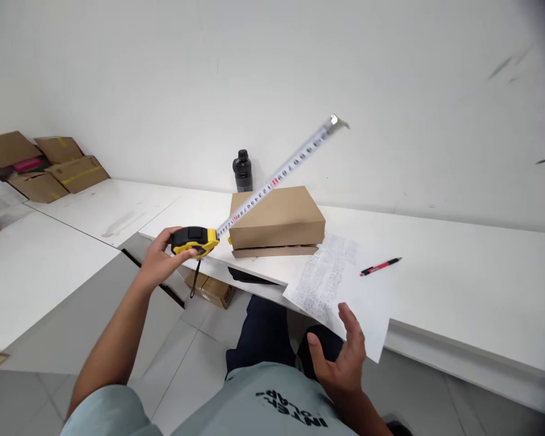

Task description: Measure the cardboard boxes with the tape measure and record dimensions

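Observation:
My left hand (166, 257) is wrapped round a yellow and black tape measure (194, 241), a wrist strap dangling below it. Its white blade (277, 179) sticks out up and to the right, passing in front of a brown cardboard box (277, 215) on the white table. The blade's metal hook end is up against the wall background, free of the box. My right hand (345, 357) is empty, fingers apart, over the near edge of a handwritten sheet of paper (331, 278). A red and black pen (380, 267) lies on the paper's right side.
A black bottle (242, 172) stands behind the box by the wall. Several cardboard boxes (79, 172) are at the far left on the tables. Another carton (213, 290) sits on the floor below the table's front edge (458, 348).

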The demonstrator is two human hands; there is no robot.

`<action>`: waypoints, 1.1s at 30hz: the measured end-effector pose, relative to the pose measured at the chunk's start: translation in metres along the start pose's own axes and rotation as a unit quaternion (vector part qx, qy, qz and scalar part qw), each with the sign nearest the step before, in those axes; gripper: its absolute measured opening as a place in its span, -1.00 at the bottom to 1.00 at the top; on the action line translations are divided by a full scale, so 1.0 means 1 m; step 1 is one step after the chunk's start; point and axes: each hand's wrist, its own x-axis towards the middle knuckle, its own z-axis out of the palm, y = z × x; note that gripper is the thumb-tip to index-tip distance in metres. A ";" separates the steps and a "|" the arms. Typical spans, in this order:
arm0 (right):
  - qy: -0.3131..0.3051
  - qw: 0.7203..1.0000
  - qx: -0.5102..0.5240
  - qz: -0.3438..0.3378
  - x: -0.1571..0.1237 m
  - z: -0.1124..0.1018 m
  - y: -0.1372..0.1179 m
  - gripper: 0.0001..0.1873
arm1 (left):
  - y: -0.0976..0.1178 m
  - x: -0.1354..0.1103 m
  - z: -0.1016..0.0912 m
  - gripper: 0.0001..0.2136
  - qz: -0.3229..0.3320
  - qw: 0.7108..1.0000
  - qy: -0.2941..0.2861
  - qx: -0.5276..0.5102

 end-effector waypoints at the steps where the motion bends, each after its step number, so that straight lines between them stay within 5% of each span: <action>1: 0.004 1.000 -0.008 0.000 -0.002 -0.001 0.003 -0.09 | -0.002 0.008 -0.004 -0.38 0.005 1.000 0.002 0.005; 7: 0.065 0.986 -0.103 -0.116 0.019 -0.017 0.023 0.05 | 0.000 0.057 -0.007 -0.38 0.038 0.994 0.001 0.099; 16: 0.110 0.913 -0.279 -0.276 0.139 -0.029 0.013 0.10 | 0.020 0.110 0.030 -0.37 0.097 0.980 -0.093 0.147; 23: -0.138 0.919 -0.341 -0.139 0.246 0.022 -0.033 -0.15 | 0.019 0.126 0.050 -0.36 0.105 0.978 -0.156 0.095; 30: -0.133 0.911 -0.366 -0.138 0.294 0.059 -0.046 -0.09 | 0.032 0.137 0.043 -0.45 0.138 0.962 -0.206 0.118; 33: -0.199 0.908 -0.363 -0.067 0.304 0.061 -0.034 -0.04 | 0.044 0.141 0.040 -0.49 0.131 0.955 -0.244 0.103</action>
